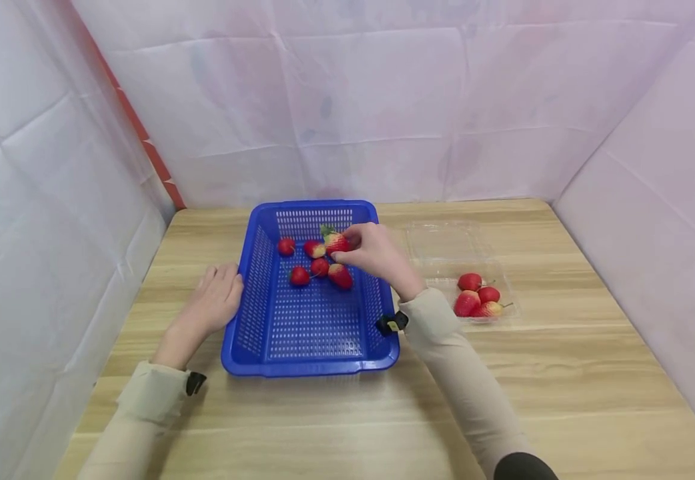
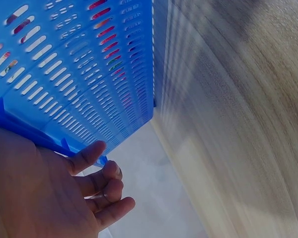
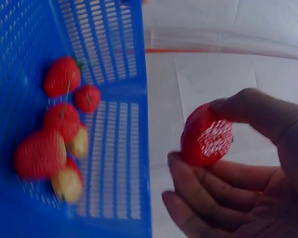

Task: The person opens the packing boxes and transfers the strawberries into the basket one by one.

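Above the far right part of a blue plastic basket (image 1: 314, 369), my right hand (image 1: 374, 250) pinches a red strawberry (image 3: 206, 136) between thumb and fingertips. In the right wrist view the strawberry is raised past the basket's rim. Several red fruits lie inside the basket, among them a strawberry (image 1: 340, 276) with a pale top and a small round red fruit (image 1: 286, 247). My left hand (image 1: 218, 293) rests against the basket's left rim, its fingers relaxed, as the left wrist view shows; its thumb is hidden there.
Right of the basket, a clear plastic box (image 1: 443, 243) lies with its lid folded back and several red fruits (image 1: 469, 303) in its near half. Light cloth walls (image 1: 371, 100) bound the wooden table (image 1: 563, 400) at the back and sides.
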`<state>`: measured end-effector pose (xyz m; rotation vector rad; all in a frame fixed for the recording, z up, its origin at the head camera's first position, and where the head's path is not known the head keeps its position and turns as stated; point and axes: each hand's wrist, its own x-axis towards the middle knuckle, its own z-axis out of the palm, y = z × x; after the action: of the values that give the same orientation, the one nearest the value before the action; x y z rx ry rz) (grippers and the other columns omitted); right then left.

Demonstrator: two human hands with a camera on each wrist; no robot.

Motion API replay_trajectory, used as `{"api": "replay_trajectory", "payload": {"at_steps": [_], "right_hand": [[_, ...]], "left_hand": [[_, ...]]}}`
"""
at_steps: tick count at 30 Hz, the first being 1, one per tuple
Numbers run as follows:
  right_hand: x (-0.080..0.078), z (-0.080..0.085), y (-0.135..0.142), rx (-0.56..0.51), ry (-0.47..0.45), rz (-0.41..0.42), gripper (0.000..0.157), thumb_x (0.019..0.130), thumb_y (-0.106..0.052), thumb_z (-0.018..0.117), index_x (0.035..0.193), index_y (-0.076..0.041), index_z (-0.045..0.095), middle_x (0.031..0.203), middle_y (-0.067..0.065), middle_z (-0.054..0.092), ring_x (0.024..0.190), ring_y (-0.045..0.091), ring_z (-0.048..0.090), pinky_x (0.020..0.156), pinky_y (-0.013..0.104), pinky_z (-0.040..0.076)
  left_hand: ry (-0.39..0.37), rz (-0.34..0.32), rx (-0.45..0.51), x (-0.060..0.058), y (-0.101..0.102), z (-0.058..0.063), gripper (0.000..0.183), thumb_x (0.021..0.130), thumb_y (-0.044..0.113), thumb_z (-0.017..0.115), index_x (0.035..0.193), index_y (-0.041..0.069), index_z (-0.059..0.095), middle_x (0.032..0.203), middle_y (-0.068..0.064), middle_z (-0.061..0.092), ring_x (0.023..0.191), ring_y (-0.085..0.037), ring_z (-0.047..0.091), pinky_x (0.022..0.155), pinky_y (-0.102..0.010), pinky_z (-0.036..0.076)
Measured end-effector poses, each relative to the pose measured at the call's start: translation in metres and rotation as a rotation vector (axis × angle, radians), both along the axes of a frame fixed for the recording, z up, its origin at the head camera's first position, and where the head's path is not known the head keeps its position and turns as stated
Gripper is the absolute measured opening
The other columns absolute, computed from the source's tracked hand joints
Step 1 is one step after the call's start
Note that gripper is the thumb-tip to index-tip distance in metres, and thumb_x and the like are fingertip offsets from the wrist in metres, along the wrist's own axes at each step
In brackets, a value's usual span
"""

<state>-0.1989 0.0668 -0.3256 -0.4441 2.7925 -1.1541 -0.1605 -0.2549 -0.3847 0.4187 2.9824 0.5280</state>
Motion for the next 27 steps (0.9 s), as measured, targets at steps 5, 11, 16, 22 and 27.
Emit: {"api": "replay_trajectory", "payload": {"at_steps": [5, 11, 16, 22, 27], "right_hand": [[-0.006, -0.005, -0.016, 0.013, -0.056, 0.031, 0.04, 0.084, -0.025, 0.078, 0.115, 0.0, 0.068, 0.102, 0.011, 0.07, 0.088, 0.023, 0.065, 0.079, 0.036, 0.054], [-0.012, -0.019, -0.033, 0.105, -0.068, 0.098, 0.034, 0.083, -0.022, 0.08, 0.108, -0.001, 0.07, 0.1, 0.009, 0.07, 0.084, 0.019, 0.063, 0.076, 0.031, 0.053], [-0.012, -0.031, -0.048, 0.21, -0.062, 0.182, 0.024, 0.083, -0.022, 0.08, 0.093, -0.003, 0.07, 0.084, 0.005, 0.066, 0.071, 0.017, 0.055, 0.067, 0.028, 0.045], [-0.012, -0.039, -0.064, 0.361, -0.095, 0.25, 0.027, 0.084, -0.024, 0.08, 0.097, -0.004, 0.069, 0.086, 0.005, 0.063, 0.075, 0.018, 0.056, 0.074, 0.03, 0.046], [-0.008, -0.051, -0.078, 0.478, -0.116, 0.285, 0.021, 0.083, -0.017, 0.078, 0.096, -0.006, 0.065, 0.084, 0.005, 0.06, 0.069, 0.02, 0.055, 0.06, 0.031, 0.047]], "left_hand": [[0.002, 0.006, -0.001, 0.0, 0.0, 0.0, 0.037, 0.107, 0.028, 0.017, 0.112, 0.004, 0.045, 0.104, -0.016, 0.049, 0.095, -0.033, 0.036, 0.081, -0.046, 0.031], [-0.003, 0.01, 0.002, 0.0, 0.002, 0.0, 0.039, 0.107, 0.029, 0.017, 0.115, 0.004, 0.045, 0.106, -0.017, 0.05, 0.097, -0.034, 0.037, 0.083, -0.048, 0.031], [0.012, -0.004, 0.007, -0.001, 0.003, -0.001, 0.036, 0.107, 0.027, 0.018, 0.112, 0.004, 0.045, 0.104, -0.017, 0.05, 0.096, -0.034, 0.037, 0.083, -0.048, 0.031], [0.014, -0.007, 0.012, -0.002, 0.003, -0.002, 0.036, 0.107, 0.027, 0.018, 0.111, 0.004, 0.045, 0.102, -0.016, 0.049, 0.096, -0.034, 0.037, 0.082, -0.047, 0.031], [0.015, -0.01, 0.008, -0.002, 0.004, -0.001, 0.038, 0.107, 0.027, 0.018, 0.114, 0.002, 0.045, 0.104, -0.018, 0.05, 0.096, -0.035, 0.037, 0.084, -0.048, 0.03]]}}
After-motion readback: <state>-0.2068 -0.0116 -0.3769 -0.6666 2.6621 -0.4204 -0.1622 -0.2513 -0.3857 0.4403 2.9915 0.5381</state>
